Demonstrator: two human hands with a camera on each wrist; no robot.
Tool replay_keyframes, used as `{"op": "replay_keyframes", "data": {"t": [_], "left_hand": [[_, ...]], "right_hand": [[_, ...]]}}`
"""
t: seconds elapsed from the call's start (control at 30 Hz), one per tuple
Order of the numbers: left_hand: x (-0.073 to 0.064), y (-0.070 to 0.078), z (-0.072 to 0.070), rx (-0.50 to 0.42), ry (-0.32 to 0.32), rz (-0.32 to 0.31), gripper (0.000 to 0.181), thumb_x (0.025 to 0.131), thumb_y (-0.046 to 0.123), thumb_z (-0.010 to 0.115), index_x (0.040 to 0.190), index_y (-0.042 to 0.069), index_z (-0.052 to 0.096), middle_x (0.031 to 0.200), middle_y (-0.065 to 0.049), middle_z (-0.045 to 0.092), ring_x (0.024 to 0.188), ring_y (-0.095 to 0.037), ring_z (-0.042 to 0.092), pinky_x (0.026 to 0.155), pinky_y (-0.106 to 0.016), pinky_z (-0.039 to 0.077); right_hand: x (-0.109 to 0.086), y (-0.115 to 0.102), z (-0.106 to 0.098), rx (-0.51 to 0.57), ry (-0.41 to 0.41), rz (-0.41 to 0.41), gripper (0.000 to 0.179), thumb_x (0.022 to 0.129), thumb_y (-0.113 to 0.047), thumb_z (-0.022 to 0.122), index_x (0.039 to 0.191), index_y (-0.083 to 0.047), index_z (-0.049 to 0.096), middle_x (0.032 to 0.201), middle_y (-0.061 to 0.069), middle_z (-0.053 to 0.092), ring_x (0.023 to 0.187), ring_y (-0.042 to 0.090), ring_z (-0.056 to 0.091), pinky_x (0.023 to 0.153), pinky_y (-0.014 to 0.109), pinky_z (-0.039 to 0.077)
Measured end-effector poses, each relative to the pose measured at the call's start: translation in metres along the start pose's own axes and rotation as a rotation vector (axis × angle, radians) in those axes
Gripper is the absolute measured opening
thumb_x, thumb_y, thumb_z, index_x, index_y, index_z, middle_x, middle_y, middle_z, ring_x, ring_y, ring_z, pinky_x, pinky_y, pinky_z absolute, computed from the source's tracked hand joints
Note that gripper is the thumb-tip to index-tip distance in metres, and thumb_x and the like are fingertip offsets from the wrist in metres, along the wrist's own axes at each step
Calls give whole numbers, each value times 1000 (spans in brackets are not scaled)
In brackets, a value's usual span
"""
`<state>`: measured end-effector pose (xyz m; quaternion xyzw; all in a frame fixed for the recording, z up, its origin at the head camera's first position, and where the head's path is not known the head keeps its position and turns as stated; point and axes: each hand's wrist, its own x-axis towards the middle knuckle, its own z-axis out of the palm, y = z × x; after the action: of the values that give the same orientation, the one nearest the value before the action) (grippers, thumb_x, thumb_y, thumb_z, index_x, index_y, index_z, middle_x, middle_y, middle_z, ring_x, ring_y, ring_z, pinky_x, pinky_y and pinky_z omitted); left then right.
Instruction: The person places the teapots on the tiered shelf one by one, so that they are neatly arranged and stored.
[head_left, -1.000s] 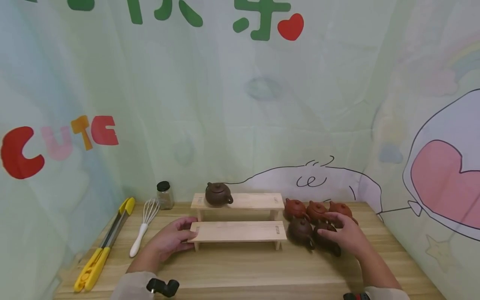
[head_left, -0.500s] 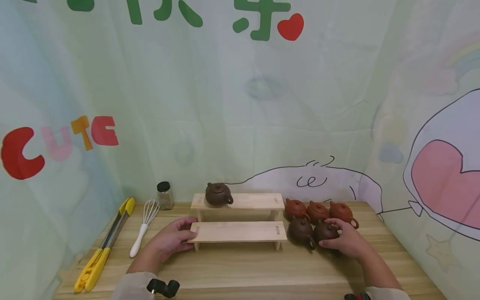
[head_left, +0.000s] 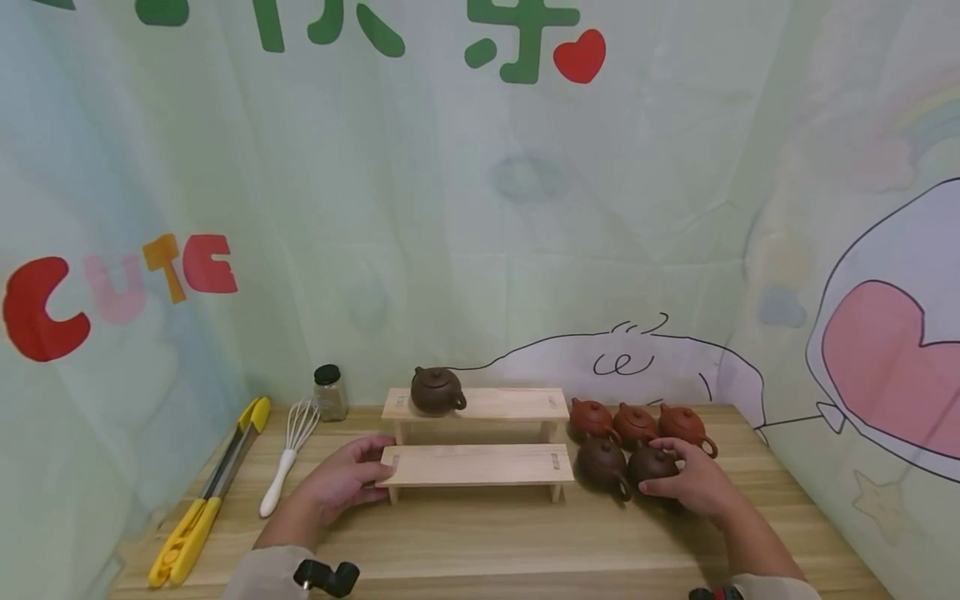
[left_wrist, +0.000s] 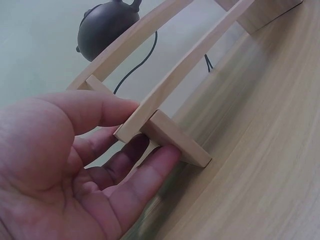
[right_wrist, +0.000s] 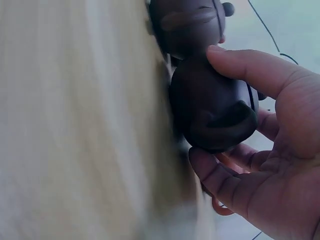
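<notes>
Teapot (head_left: 651, 468), dark, right of the front pair, seems to rest on the surface (head_left: 480, 546), its base hard to see; the right hand (head_left: 696, 482) grips its sides. Probably rigid, smooth, breakable: hold the belly, lid level. Left hand (head_left: 343, 480) grips the front wooden stand (head_left: 480, 467).

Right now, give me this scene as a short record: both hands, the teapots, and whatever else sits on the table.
Left hand: grips the lower wooden stand by its left end
Right hand: holds the front-right dark teapot
Upper wooden stand: carries another dark teapot near its left end
Other teapots: third dark teapot and three reddish teapots, at the right
Left side: yellow-handled tongs, white-handled whisk, black-capped jar
</notes>
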<state>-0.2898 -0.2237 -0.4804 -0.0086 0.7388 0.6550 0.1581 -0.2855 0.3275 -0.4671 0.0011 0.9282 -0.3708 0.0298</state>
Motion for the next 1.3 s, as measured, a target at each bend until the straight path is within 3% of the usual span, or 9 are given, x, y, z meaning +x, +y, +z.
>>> {"op": "replay_keyframes", "data": {"t": [0.17,0.4,0.8,1.0,1.3], "left_hand": [[0,0,0,0,17,-6,64,98,9,71,156,0,45,156,-26,47,120,-27,68,97,-49,63],[1,-2,-1,-8,14,-5,65,99,10,71,158,0,44,156,-26,48,119,-25,68,96,-49,63],[1,-2,-2,-14,5,-17,66,101,11,71,159,2,43,158,-25,46,120,-25,67,99,-49,62],[1,-2,-2,-14,11,-17,65,100,12,71,158,2,44,157,-25,47,120,-25,67,98,-48,62],[1,-3,-2,-11,2,-4,62,100,13,70,156,2,45,155,-24,48,121,-26,67,98,-48,62]], "right_hand": [[-3,-9,-8,17,23,-41,82,80,-32,95,146,-4,56,143,29,62,128,42,61,98,49,55],[-9,-40,-13,61,59,-94,87,84,-39,91,154,-7,50,155,26,54,137,43,56,105,54,53],[-23,-101,25,157,48,-201,76,81,-34,94,147,-19,59,153,13,54,135,34,57,107,50,50],[-12,-136,39,142,16,-234,75,78,-37,95,144,-26,61,147,9,58,126,32,63,99,49,56],[28,-192,63,151,-37,-272,73,78,-33,95,144,-28,63,141,10,58,119,31,63,87,41,61]]}}
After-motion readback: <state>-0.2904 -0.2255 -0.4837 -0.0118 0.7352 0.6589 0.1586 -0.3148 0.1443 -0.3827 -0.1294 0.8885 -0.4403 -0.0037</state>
